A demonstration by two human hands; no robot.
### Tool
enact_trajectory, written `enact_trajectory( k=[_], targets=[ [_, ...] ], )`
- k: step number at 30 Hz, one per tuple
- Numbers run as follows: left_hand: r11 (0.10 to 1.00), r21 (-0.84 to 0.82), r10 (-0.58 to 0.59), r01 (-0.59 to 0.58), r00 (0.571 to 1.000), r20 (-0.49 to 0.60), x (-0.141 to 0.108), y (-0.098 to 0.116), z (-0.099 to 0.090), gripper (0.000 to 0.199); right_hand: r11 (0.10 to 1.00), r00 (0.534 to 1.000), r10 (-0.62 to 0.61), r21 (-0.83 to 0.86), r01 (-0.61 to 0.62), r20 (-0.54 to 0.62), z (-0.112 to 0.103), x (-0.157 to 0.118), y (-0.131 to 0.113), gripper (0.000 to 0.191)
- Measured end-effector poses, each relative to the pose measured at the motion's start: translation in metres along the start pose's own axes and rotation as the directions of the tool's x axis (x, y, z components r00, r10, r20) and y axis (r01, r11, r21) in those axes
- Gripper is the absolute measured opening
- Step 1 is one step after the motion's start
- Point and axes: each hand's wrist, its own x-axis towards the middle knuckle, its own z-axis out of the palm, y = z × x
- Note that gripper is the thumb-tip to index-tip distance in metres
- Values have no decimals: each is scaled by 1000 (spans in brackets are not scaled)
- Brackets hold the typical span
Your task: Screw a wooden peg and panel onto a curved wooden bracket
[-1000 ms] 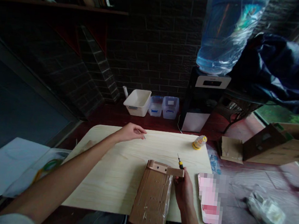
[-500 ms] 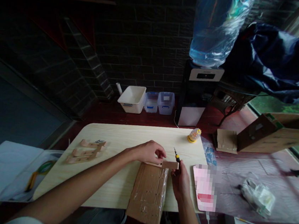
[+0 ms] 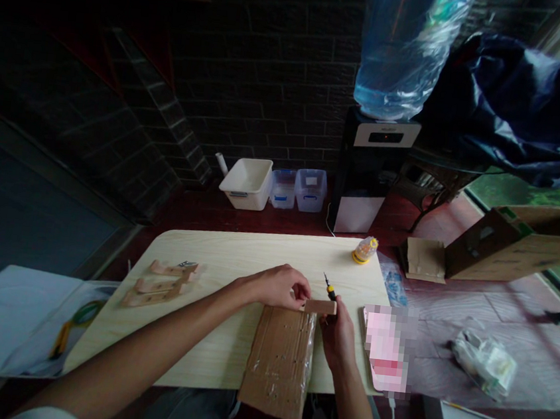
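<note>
My right hand (image 3: 338, 330) is closed around a small black-and-yellow screwdriver (image 3: 331, 291), its tip pointing up and away. The same hand grips the right end of a wooden piece (image 3: 320, 306), whose thick end block faces me. At the piece's left part, my left hand (image 3: 286, 286) has thumb and fingertips pinched together; whatever is between them is too small to make out. Below the wood lies a cardboard sheet (image 3: 279, 359) with several small holes, reaching over the table's near edge.
Several notched wooden pieces (image 3: 159, 285) lie at the left of the pale table (image 3: 216, 249), with small metal parts (image 3: 187, 264) beside them. A yellow-based clear container (image 3: 365, 250) stands at the back right. A pink phone (image 3: 382, 350) with a cable lies at the right edge.
The wooden piece has tilted slightly, showing its end block more narrowly. My hands keep nearly the same places, and the view has shifted a little.
</note>
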Motion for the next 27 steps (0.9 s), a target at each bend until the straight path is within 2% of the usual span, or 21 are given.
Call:
enact_trajectory(
  k=[7, 22, 27],
  targets=[
    [999, -40, 4, -4, 1000, 6, 0, -4, 4, 21, 1000, 1000, 17, 13, -17, 0, 4, -1, 1, 31],
    [998, 54, 43, -44, 999, 29, -3, -1, 1, 29, 999, 999, 38, 35, -38, -6, 7, 1, 2, 32],
    [994, 101, 46, -49, 998, 31, -5, -2, 0, 26, 998, 999, 46, 35, -46, 5, 8, 1, 2, 31]
  ],
)
